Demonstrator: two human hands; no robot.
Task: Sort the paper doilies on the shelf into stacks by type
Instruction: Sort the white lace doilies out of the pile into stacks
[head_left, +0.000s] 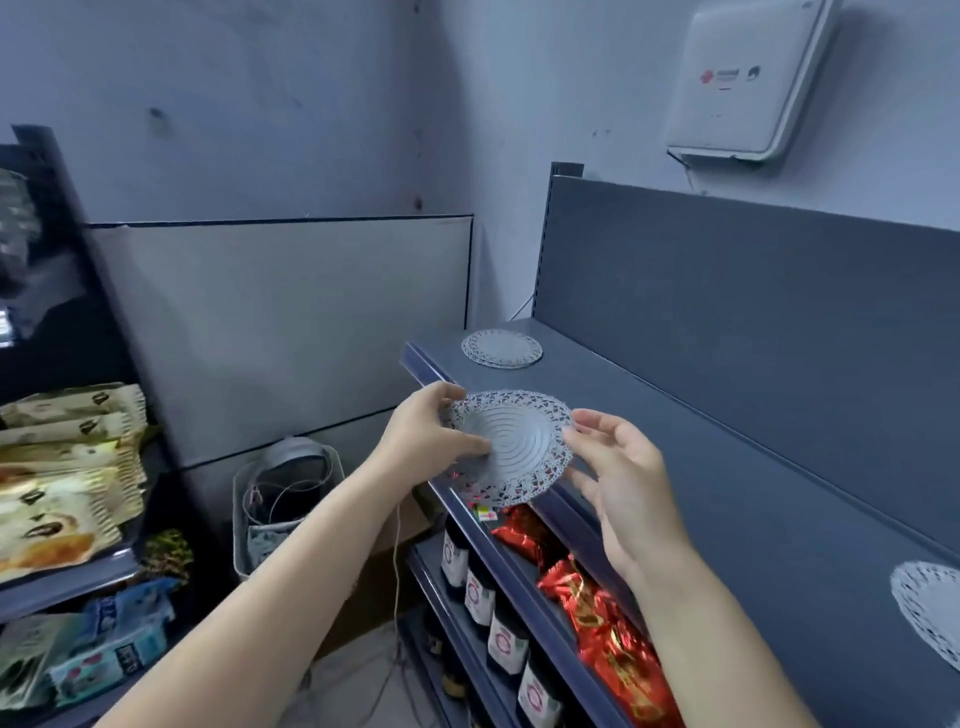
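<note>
A round white paper doily (514, 447) with a lacy rim and ringed centre hangs over the front edge of the dark blue shelf (727, 467). My left hand (431, 434) pinches its left edge, thumb on top. My right hand (618, 478) is at its right edge with fingers spread, fingertips touching or almost touching the rim. A small stack of round doilies (502, 348) lies at the far left end of the shelf. Another lacy doily (930, 608) lies at the right edge of view, partly cut off.
Below the shelf stand dark bottles with white labels (498, 623) and red foil packets (608, 618). A rack of snack bags (67, 478) is on the left. A basket with cables (283, 499) sits on the floor by the wall. A white box (748, 78) hangs on the wall.
</note>
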